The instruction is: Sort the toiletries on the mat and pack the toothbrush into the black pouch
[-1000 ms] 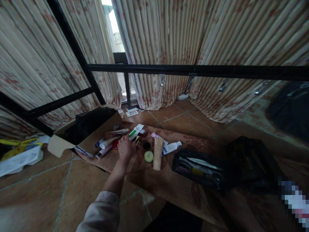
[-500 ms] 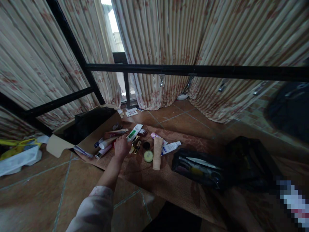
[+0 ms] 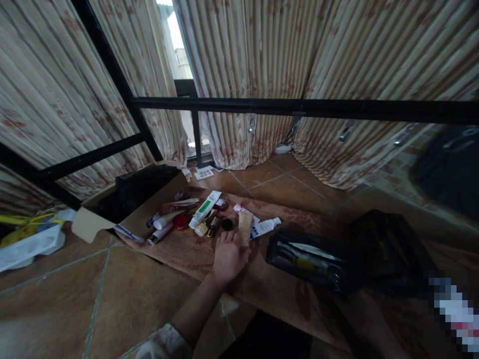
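Observation:
My left hand [image 3: 229, 254] rests on the brown cloth-covered surface [image 3: 258, 284], fingers curled down over the spot where a round green-topped jar lay. The jar is hidden under it. Against its right side lies a beige tube [image 3: 245, 227]. Just beyond the fingertips is a small black round lid or pot [image 3: 226, 224]. My right hand [image 3: 361, 309] is in deep shadow by the lower edge of an open black zip bag [image 3: 310, 262], its fingers not visible. Inside the bag a few items show dimly.
A white-green tube [image 3: 205, 209], a red round container [image 3: 181, 222], gold-black lipstick-like tubes [image 3: 212, 225] and a white-blue tube [image 3: 266, 228] lie about. An open cardboard box [image 3: 144, 214] stands left. A black metal rail [image 3: 247, 104] crosses before the curtains.
My left hand has moved right and nearer, from the tubes by the box to the round jar and beige tube. The red container is now uncovered. My right hand stays by the bag.

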Motion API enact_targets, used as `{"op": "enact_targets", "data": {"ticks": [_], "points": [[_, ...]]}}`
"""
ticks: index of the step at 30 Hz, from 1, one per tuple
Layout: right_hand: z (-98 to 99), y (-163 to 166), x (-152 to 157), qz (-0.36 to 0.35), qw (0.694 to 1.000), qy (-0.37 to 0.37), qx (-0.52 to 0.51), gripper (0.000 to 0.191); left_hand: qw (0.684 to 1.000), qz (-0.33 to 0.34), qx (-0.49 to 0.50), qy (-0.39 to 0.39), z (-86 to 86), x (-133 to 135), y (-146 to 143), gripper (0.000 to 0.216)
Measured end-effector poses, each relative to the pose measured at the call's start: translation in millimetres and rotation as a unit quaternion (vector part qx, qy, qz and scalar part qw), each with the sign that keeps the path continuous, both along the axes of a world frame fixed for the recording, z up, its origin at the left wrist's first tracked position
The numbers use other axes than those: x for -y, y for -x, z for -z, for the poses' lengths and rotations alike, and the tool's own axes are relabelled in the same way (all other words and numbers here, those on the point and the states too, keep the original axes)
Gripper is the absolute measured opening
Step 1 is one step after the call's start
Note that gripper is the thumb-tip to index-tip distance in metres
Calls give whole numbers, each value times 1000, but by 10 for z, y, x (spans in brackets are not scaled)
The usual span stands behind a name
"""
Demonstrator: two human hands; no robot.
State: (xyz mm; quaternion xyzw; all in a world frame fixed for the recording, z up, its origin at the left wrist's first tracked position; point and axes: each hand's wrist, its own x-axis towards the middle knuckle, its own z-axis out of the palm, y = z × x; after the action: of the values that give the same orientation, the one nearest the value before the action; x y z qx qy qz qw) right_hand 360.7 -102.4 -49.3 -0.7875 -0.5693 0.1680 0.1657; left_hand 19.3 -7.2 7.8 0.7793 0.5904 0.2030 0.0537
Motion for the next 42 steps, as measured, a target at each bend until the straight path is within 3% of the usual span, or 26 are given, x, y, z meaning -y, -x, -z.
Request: {"op": "enact_targets", "data": {"ticks": [4, 16, 25, 35, 42], "points": [[3, 9, 11, -6, 1000, -13, -6, 48, 999, -4, -42, 1, 38, 26, -97, 53], [83, -36, 8, -15, 999, -15, 26, 49, 997, -50, -62, -8, 62, -219, -274, 41], [60, -24, 8, -18, 1000, -17, 14, 52, 996, -56, 70, -20, 5, -146, -63, 44], [-17, 23, 11, -16, 1000, -23, -9, 52, 960, -154, 233, -13, -71, -188, 513, 36], [-20, 22, 18, -22, 999, -31, 5, 45, 939, -162, 297, 56, -44, -39, 349, 30]]}}
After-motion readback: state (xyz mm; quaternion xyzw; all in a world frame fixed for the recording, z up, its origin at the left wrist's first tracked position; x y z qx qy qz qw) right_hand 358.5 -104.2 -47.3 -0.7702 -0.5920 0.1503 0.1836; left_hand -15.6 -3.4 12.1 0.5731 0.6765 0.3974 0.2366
